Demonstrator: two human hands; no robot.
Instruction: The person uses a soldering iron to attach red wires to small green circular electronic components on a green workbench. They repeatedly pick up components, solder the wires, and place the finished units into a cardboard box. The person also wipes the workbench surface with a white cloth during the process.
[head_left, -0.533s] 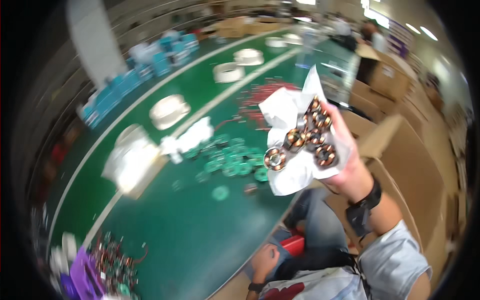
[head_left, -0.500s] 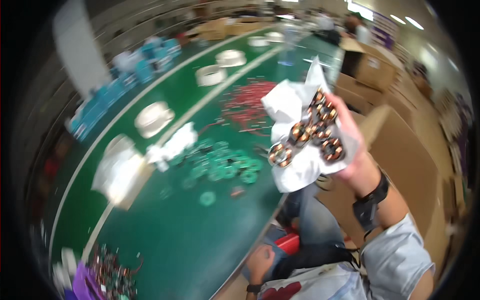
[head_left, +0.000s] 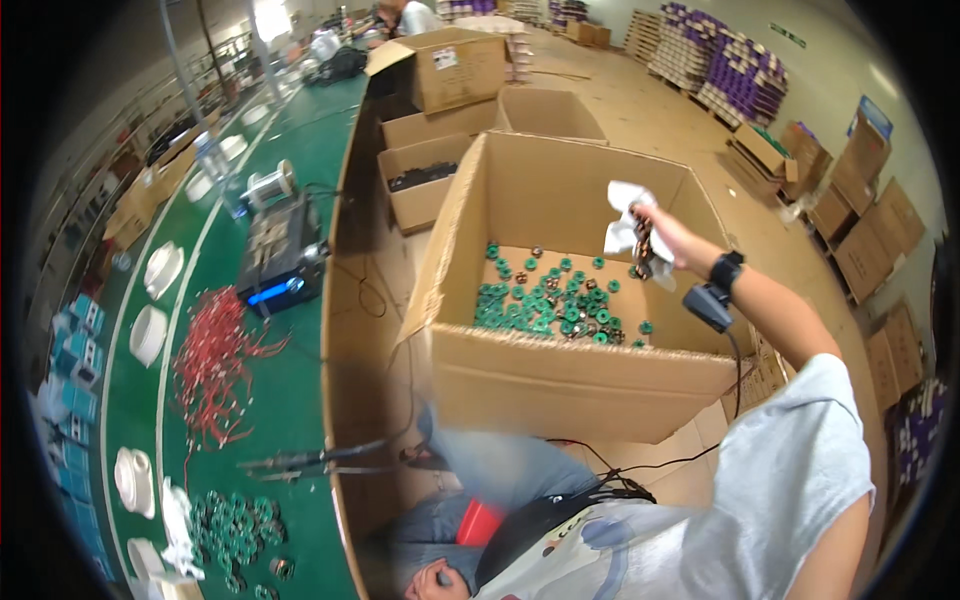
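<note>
Right hand [head_left: 677, 241] clamps fingers on white paper [head_left: 624, 200] bearing copper coils [head_left: 643, 242], long axis steep, top leaning left, above a carton [head_left: 580, 375]; left hand [head_left: 437, 580]: finger state indeterminable.

Right hand [head_left: 676, 242], one; left hand [head_left: 438, 581], one; paper [head_left: 621, 236], one; copper coils [head_left: 643, 238], several, overlapping; cartons [head_left: 580, 385], at least four; green rings [head_left: 240, 524], dozens; white cups [head_left: 148, 336], at least six; bottle [head_left: 211, 160], one; spool [head_left: 272, 186], one; red wires [head_left: 213, 360], dozens, tangled.
</note>
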